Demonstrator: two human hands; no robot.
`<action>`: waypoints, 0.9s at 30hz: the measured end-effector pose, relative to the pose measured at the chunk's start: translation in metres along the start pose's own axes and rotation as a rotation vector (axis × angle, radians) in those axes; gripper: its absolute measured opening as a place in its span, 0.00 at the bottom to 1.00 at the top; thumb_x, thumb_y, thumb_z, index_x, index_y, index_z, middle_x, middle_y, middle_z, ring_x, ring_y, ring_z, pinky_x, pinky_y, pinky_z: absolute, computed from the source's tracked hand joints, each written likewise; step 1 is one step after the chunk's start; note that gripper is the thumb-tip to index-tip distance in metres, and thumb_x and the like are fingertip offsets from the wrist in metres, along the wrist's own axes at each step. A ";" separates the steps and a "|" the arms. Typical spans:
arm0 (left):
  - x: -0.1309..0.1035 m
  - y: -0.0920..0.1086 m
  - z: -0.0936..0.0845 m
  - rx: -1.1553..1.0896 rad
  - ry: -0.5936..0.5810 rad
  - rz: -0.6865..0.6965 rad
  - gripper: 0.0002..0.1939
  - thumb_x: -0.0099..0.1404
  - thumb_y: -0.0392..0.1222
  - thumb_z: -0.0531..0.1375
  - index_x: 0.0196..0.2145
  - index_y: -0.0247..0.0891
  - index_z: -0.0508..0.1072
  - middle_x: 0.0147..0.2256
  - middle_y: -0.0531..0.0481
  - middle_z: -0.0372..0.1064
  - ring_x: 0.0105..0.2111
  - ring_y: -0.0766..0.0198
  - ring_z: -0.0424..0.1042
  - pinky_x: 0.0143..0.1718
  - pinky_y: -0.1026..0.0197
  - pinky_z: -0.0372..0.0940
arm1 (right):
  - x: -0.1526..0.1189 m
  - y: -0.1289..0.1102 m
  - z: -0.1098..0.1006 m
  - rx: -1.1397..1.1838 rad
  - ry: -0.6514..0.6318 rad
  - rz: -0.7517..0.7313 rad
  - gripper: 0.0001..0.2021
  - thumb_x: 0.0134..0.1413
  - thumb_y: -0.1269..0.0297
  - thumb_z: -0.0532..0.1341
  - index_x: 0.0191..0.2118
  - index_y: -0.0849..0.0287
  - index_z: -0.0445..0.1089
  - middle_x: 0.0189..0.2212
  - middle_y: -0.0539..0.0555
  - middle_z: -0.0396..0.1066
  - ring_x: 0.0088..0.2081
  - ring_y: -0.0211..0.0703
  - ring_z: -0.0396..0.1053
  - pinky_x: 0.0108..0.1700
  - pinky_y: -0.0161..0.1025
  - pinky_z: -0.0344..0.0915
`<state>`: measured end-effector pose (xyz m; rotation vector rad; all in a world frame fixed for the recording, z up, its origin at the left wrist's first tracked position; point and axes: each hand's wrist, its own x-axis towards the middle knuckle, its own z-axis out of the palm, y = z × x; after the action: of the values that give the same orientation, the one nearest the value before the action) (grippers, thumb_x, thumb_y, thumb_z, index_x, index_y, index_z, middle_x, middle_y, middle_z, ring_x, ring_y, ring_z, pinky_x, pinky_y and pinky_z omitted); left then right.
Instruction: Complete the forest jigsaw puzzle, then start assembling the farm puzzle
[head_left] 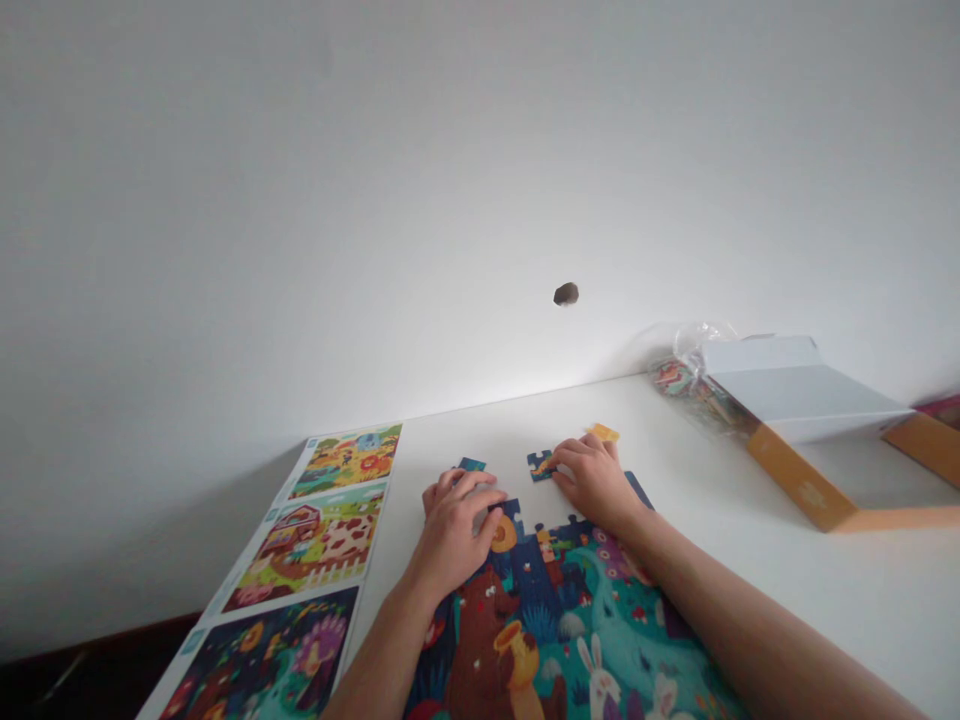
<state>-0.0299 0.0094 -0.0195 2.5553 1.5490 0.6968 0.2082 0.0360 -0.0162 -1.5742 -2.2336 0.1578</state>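
Note:
A partly assembled jigsaw puzzle (540, 610), with a bear, rabbits and a dark blue forest, lies in front of me. My left hand (457, 520) rests over its upper left edge with the fingers apart. Just beyond those fingertips is a loose dark blue-green puzzle piece (472, 464). My right hand (595, 475) has its thumb and fingers closed at the right side of a blue and orange puzzle piece (538, 465), which lies above a gap in the puzzle's top edge. A yellow piece (604, 432) shows behind the right knuckles.
On the left of the white table (757, 590) lies a picture sheet (300, 545) with three scenes. An open orange and white box (806, 490) stands at the right, beside a clear plastic bag (694, 385) with colourful pieces. A white wall (450, 220) with a hole rises behind.

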 end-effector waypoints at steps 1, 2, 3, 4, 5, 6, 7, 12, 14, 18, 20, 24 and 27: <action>0.000 0.000 0.000 0.000 0.002 -0.003 0.11 0.63 0.38 0.57 0.39 0.48 0.78 0.48 0.51 0.71 0.49 0.53 0.62 0.50 0.47 0.56 | 0.000 0.000 0.000 -0.001 0.003 -0.001 0.08 0.59 0.68 0.62 0.43 0.51 0.74 0.43 0.51 0.72 0.45 0.50 0.61 0.49 0.45 0.52; 0.000 0.001 0.000 0.000 0.004 -0.005 0.11 0.63 0.38 0.57 0.39 0.48 0.78 0.47 0.51 0.71 0.49 0.53 0.62 0.50 0.47 0.56 | -0.001 0.001 0.001 -0.002 0.012 -0.002 0.10 0.59 0.66 0.63 0.46 0.51 0.73 0.43 0.52 0.71 0.45 0.51 0.61 0.49 0.46 0.52; 0.000 0.001 0.000 0.001 0.007 -0.005 0.11 0.63 0.38 0.57 0.39 0.48 0.78 0.47 0.51 0.71 0.49 0.53 0.62 0.50 0.47 0.56 | -0.001 0.001 0.002 -0.004 0.024 -0.002 0.12 0.59 0.62 0.64 0.49 0.51 0.72 0.44 0.53 0.71 0.46 0.52 0.60 0.49 0.46 0.52; 0.000 0.001 0.000 0.001 0.010 -0.005 0.11 0.63 0.38 0.57 0.39 0.48 0.78 0.47 0.50 0.71 0.49 0.53 0.62 0.50 0.47 0.56 | -0.001 0.000 0.003 -0.008 0.035 -0.002 0.15 0.58 0.58 0.65 0.50 0.52 0.71 0.44 0.54 0.70 0.46 0.54 0.60 0.49 0.47 0.52; 0.000 0.001 0.000 0.001 0.011 -0.007 0.11 0.63 0.38 0.57 0.39 0.48 0.78 0.47 0.50 0.71 0.49 0.53 0.62 0.50 0.47 0.56 | -0.001 0.000 0.004 -0.013 0.041 0.001 0.18 0.56 0.53 0.66 0.51 0.52 0.71 0.44 0.55 0.69 0.47 0.55 0.60 0.50 0.48 0.52; 0.000 0.001 0.000 0.002 0.010 -0.008 0.11 0.63 0.38 0.57 0.39 0.48 0.78 0.47 0.50 0.71 0.49 0.53 0.62 0.50 0.48 0.56 | -0.001 0.000 0.005 -0.017 0.044 0.004 0.19 0.54 0.51 0.67 0.50 0.51 0.72 0.44 0.55 0.69 0.47 0.55 0.59 0.50 0.48 0.52; 0.000 0.001 0.000 0.002 0.009 -0.011 0.11 0.63 0.38 0.57 0.39 0.48 0.78 0.47 0.50 0.71 0.49 0.53 0.62 0.50 0.48 0.56 | -0.001 0.000 0.005 -0.019 0.042 0.007 0.17 0.54 0.51 0.67 0.48 0.50 0.73 0.44 0.55 0.69 0.47 0.55 0.59 0.50 0.49 0.51; 0.000 0.000 0.000 -0.009 0.008 -0.016 0.11 0.63 0.38 0.57 0.39 0.48 0.78 0.47 0.51 0.70 0.49 0.54 0.62 0.50 0.48 0.56 | 0.000 -0.002 0.003 -0.003 0.008 0.002 0.07 0.60 0.66 0.62 0.42 0.50 0.75 0.42 0.53 0.69 0.46 0.52 0.60 0.49 0.46 0.52; 0.000 0.000 0.000 -0.012 0.006 -0.011 0.11 0.63 0.37 0.57 0.39 0.48 0.78 0.47 0.51 0.70 0.49 0.54 0.62 0.50 0.48 0.56 | 0.000 -0.003 0.001 -0.015 0.007 0.003 0.09 0.61 0.64 0.62 0.47 0.52 0.73 0.42 0.56 0.69 0.46 0.54 0.59 0.49 0.47 0.52; 0.000 0.001 -0.001 -0.008 0.001 -0.014 0.12 0.62 0.36 0.57 0.39 0.48 0.77 0.47 0.51 0.70 0.49 0.54 0.62 0.50 0.48 0.56 | 0.001 -0.005 0.002 -0.046 -0.008 0.005 0.18 0.58 0.53 0.65 0.52 0.50 0.71 0.41 0.59 0.67 0.46 0.57 0.59 0.50 0.51 0.52; 0.000 0.001 -0.001 -0.009 -0.002 -0.018 0.12 0.63 0.36 0.57 0.40 0.48 0.77 0.47 0.51 0.70 0.49 0.54 0.62 0.49 0.48 0.56 | 0.000 -0.004 0.003 -0.038 -0.015 0.002 0.15 0.58 0.55 0.65 0.51 0.49 0.73 0.41 0.58 0.66 0.46 0.56 0.59 0.50 0.51 0.51; 0.001 0.002 -0.002 -0.014 -0.004 -0.025 0.12 0.63 0.35 0.57 0.39 0.48 0.77 0.47 0.51 0.70 0.49 0.54 0.62 0.50 0.48 0.56 | -0.003 -0.003 0.004 0.003 -0.008 -0.063 0.17 0.55 0.71 0.64 0.48 0.44 0.74 0.44 0.55 0.64 0.47 0.53 0.59 0.52 0.50 0.49; 0.001 0.003 -0.002 -0.017 -0.007 -0.031 0.13 0.63 0.35 0.56 0.39 0.48 0.77 0.47 0.51 0.70 0.48 0.54 0.62 0.50 0.48 0.56 | -0.005 -0.005 0.002 0.029 0.038 -0.075 0.13 0.56 0.68 0.64 0.46 0.45 0.74 0.47 0.54 0.64 0.49 0.53 0.58 0.54 0.51 0.48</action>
<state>-0.0282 0.0084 -0.0163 2.5132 1.5699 0.6947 0.2043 0.0296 -0.0174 -1.4644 -2.2471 0.1369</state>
